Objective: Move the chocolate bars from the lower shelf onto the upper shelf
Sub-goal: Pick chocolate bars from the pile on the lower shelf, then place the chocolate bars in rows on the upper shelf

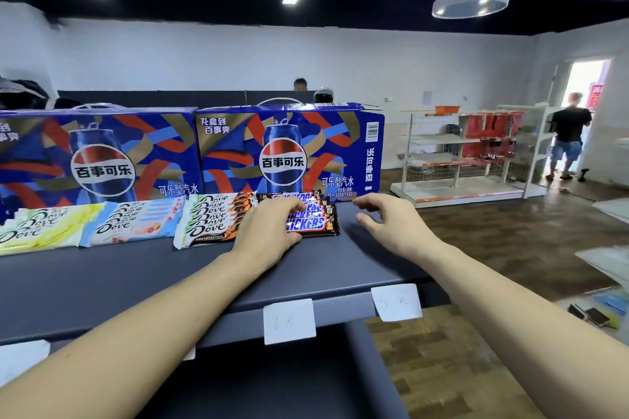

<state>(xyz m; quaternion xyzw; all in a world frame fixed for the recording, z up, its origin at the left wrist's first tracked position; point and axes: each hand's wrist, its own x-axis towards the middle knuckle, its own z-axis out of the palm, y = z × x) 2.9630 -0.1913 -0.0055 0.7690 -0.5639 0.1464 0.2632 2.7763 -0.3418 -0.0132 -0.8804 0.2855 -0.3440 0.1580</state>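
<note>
Resting on the Snickers bars [311, 219] stacked at the upper shelf's [136, 279] far right, the left hand [269, 228] lies flat, fingers relaxed — the right hand [391, 224] hovers just right, loosely spread, holding nothing.

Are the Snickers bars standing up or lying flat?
Lying flat. The Snickers bars lie stacked on the upper shelf, labels facing up, with the left hand resting on them.

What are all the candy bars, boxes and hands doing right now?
Snickers bars: stacked on the upper shelf, under the left hand.
Dove bars: lying in rows beside them.
Soda boxes: closed, standing behind the bars.
Left hand: resting on the Snickers bars.
Right hand: open, holding nothing.
</note>
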